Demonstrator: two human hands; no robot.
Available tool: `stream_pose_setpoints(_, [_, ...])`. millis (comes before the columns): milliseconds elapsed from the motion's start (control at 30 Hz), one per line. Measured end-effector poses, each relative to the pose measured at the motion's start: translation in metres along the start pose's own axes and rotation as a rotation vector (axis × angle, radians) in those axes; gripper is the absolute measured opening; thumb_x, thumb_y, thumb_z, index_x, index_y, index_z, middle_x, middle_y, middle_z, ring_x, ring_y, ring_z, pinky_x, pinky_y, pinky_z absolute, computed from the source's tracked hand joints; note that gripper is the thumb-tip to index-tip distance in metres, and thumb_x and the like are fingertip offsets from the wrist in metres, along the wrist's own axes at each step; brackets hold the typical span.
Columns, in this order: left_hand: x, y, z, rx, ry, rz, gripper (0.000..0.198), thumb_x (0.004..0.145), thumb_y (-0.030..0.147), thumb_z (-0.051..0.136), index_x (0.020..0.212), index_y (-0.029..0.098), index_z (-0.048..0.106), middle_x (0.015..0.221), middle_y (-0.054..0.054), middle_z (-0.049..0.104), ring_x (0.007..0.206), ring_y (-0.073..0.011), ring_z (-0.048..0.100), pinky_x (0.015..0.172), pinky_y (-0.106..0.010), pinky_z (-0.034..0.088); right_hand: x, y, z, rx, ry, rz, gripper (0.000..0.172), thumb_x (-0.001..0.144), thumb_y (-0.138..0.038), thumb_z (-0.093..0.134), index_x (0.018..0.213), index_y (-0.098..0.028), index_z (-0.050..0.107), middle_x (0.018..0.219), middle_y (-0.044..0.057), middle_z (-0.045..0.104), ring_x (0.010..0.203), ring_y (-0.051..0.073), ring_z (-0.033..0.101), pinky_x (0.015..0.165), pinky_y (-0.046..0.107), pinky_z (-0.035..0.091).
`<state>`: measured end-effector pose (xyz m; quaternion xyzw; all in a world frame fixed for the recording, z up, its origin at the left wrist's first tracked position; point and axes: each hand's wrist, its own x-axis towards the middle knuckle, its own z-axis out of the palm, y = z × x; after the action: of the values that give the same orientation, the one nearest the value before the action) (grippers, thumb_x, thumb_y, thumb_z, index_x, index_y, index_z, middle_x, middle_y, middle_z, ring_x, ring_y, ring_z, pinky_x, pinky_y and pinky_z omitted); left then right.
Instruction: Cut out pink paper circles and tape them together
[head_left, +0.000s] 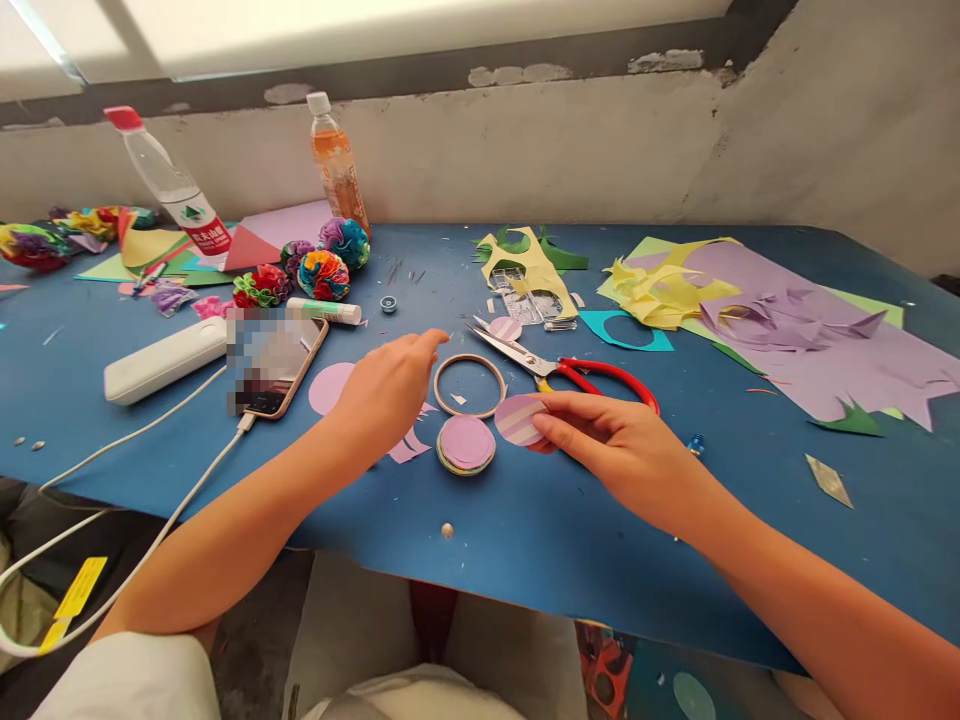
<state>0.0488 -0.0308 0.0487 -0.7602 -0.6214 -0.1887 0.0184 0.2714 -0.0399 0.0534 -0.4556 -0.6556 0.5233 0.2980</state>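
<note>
My right hand (pixel 622 445) pinches a purple paper circle (pixel 517 420) with paler stripes between thumb and fingers. Just left of it lies a small stack of paper circles (pixel 466 443), a purple one on top. My left hand (pixel 390 385) is above the table, empty as far as I can see, fingers reaching toward a thin ring (pixel 437 385); some fingers are hidden under the palm. Behind my right hand are open scissors (pixel 529 360) with red handles, their blades close to another striped circle (pixel 505 328). A larger purple circle (pixel 328 387) and purple scraps (pixel 409 447) lie beside my left forearm.
A phone (pixel 289 375) on a white cable, a white power bank (pixel 165 360) and a glue stick (pixel 325 311) are at left. Behind them stand a water bottle (pixel 169 185), an orange drink bottle (pixel 335 160) and paper flowers (pixel 322 274). Cut paper sheets (pixel 832 350) and a blade piece (pixel 829 480) lie right.
</note>
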Motion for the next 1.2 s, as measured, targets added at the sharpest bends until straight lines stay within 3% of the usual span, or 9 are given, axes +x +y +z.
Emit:
stream_pose_setpoints(100, [0.000, 0.000, 0.001, -0.068, 0.214, 0.153, 0.038, 0.087, 0.004, 0.037, 0.115, 0.015, 0.060, 0.108, -0.011, 0.065, 0.092, -0.0177, 0.064, 0.075, -0.029, 0.050, 0.002, 0.006, 0.000, -0.031, 0.018, 0.030, 0.036, 0.076, -0.051, 0.067, 0.096, -0.021, 0.064, 0.084, 0.004, 0.074, 0.078, 0.019, 0.070, 0.072, 0.029, 0.056])
stream_pose_setpoints(200, [-0.009, 0.015, 0.001, -0.276, 0.378, 0.367, 0.018, 0.088, 0.011, 0.049, 0.096, 0.016, 0.064, 0.089, -0.004, 0.068, 0.079, -0.0120, 0.063, 0.072, -0.022, 0.051, 0.001, 0.007, 0.001, -0.087, 0.052, 0.005, 0.032, 0.076, -0.051, 0.067, 0.084, -0.022, 0.061, 0.078, 0.004, 0.073, 0.078, 0.021, 0.071, 0.065, 0.028, 0.054])
stream_pose_setpoints(300, [-0.022, 0.032, 0.003, -0.403, 0.423, 0.527, 0.006, 0.086, 0.016, 0.057, 0.085, 0.017, 0.064, 0.075, -0.001, 0.068, 0.066, -0.0086, 0.062, 0.063, -0.018, 0.049, -0.002, 0.005, 0.003, -0.163, 0.061, -0.061, 0.027, 0.080, -0.049, 0.064, 0.079, -0.022, 0.063, 0.078, 0.003, 0.072, 0.073, 0.019, 0.069, 0.063, 0.027, 0.053])
stream_pose_setpoints(400, [-0.025, 0.036, 0.006, -0.386, 0.401, 0.494, 0.009, 0.084, 0.019, 0.059, 0.076, 0.017, 0.061, 0.068, 0.001, 0.066, 0.060, -0.0081, 0.059, 0.057, -0.017, 0.047, -0.005, 0.002, 0.004, -0.218, 0.078, -0.086, 0.026, 0.082, -0.047, 0.061, 0.078, -0.022, 0.066, 0.074, 0.002, 0.072, 0.068, 0.018, 0.067, 0.058, 0.027, 0.052])
stream_pose_setpoints(500, [-0.014, 0.020, 0.004, -0.298, 0.371, 0.321, 0.017, 0.082, 0.018, 0.058, 0.065, 0.017, 0.054, 0.063, 0.002, 0.061, 0.055, -0.0080, 0.055, 0.053, -0.018, 0.045, -0.005, 0.004, 0.004, -0.232, 0.106, -0.095, 0.024, 0.081, -0.045, 0.063, 0.079, -0.022, 0.068, 0.073, 0.002, 0.072, 0.065, 0.017, 0.067, 0.057, 0.026, 0.051])
stream_pose_setpoints(633, [0.004, -0.002, -0.001, -0.185, 0.345, 0.149, 0.005, 0.081, 0.012, 0.057, 0.077, 0.016, 0.059, 0.066, 0.002, 0.064, 0.056, -0.0094, 0.058, 0.054, -0.019, 0.045, -0.002, 0.008, 0.002, -0.269, 0.115, -0.092, 0.021, 0.080, -0.041, 0.064, 0.082, -0.021, 0.069, 0.071, 0.002, 0.073, 0.065, 0.018, 0.067, 0.058, 0.027, 0.052])
stream_pose_setpoints(833, [-0.016, 0.028, 0.007, -0.404, 0.437, 0.504, 0.003, 0.083, 0.016, 0.061, 0.082, 0.016, 0.064, 0.077, -0.003, 0.071, 0.068, -0.0105, 0.065, 0.065, -0.019, 0.052, -0.002, 0.006, 0.001, -0.326, 0.109, -0.159, 0.020, 0.084, -0.036, 0.058, 0.090, -0.021, 0.071, 0.079, 0.002, 0.075, 0.069, 0.018, 0.068, 0.064, 0.027, 0.054])
stream_pose_setpoints(1033, [-0.030, 0.039, 0.018, -0.351, 0.392, 0.495, 0.009, 0.086, 0.018, 0.058, 0.086, 0.016, 0.067, 0.080, -0.004, 0.073, 0.067, -0.0107, 0.066, 0.062, -0.020, 0.053, -0.007, 0.003, 0.004, -0.394, 0.113, -0.220, 0.024, 0.088, -0.034, 0.053, 0.097, -0.022, 0.072, 0.074, 0.001, 0.073, 0.054, 0.013, 0.061, 0.048, 0.024, 0.046])
stream_pose_setpoints(1200, [-0.028, 0.035, 0.016, -0.305, 0.386, 0.474, 0.013, 0.088, 0.021, 0.057, 0.083, 0.017, 0.069, 0.077, -0.003, 0.071, 0.064, -0.0103, 0.063, 0.060, -0.020, 0.050, -0.010, 0.004, 0.007, -0.421, 0.116, -0.243, 0.018, 0.088, -0.032, 0.054, 0.092, -0.023, 0.070, 0.073, -0.001, 0.073, 0.052, 0.011, 0.061, 0.049, 0.022, 0.047])
